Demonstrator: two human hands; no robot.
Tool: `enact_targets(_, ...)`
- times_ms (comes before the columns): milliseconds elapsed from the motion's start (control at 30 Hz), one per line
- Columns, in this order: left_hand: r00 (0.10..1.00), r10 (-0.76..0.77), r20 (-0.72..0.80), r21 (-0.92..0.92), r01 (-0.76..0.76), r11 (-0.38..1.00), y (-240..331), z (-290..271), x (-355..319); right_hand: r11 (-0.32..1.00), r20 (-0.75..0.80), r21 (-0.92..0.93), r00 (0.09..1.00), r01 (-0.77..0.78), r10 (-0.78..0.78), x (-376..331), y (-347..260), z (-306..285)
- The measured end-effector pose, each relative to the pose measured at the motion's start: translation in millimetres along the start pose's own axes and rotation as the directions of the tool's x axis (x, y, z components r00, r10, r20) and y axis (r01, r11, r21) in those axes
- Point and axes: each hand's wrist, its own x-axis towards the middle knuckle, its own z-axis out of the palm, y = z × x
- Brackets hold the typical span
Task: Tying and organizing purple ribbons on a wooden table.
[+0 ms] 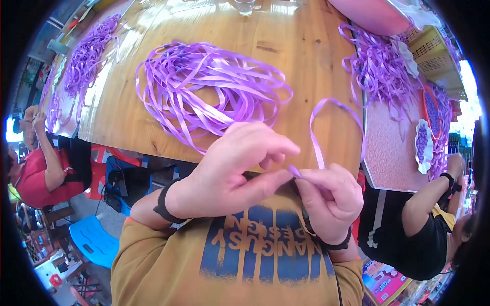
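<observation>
My right hand (331,201) pinches the end of a purple ribbon (294,171) between thumb and index finger. That ribbon runs up from the hand and forms a loop on the table, with a small darker patch near its top. My left hand (235,166) is just to the left, palm turned inward. Its thumb tip reaches the ribbon end, while its index finger stretches out apart from the thumb. Beyond my hands lies a big tangled bundle of purple ribbon loops (178,76), with darker purple pieces gathered at its far left end.
More purple ribbons lie on the wooden table (301,61) at far left (89,56) and far right (380,71). A yellow plastic basket (434,51) and an open bag of small purple pieces (422,145) are at right. People sit on both sides. A blue stool (94,239) stands lower left.
</observation>
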Motion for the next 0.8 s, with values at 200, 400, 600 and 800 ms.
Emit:
enact_targets(200, 0.979, 0.185, 0.083, 0.236, -0.2, 0.951, -6.7, -7.6, -4.0, 0.998, 0.053, 0.029, 0.997, -0.058, 0.056, 1.8, -1.8, 1.6)
enact_targets(400, 0.964, -0.151, 0.22, -0.222, 0.2, 0.954, -8.1, -18.1, -5.2, 0.966, 0.061, 0.179, 0.982, -0.186, 0.178, -0.6, 5.9, 5.4)
enact_targets(600, 0.963, -0.224, 0.149, -0.493, 0.269, 0.827, -9.0, -6.9, 3.4, 0.986, 0.115, 0.151, 0.992, -0.074, 0.057, 2.7, 8.0, 14.0)
enact_targets(800, 0.987, 0.082, 0.136, 0.418, -0.133, 0.899, -11.1, -1.3, 8.4, 0.998, 0.068, -0.047, 0.997, -0.039, 0.042, -3.0, 14.6, 8.2)
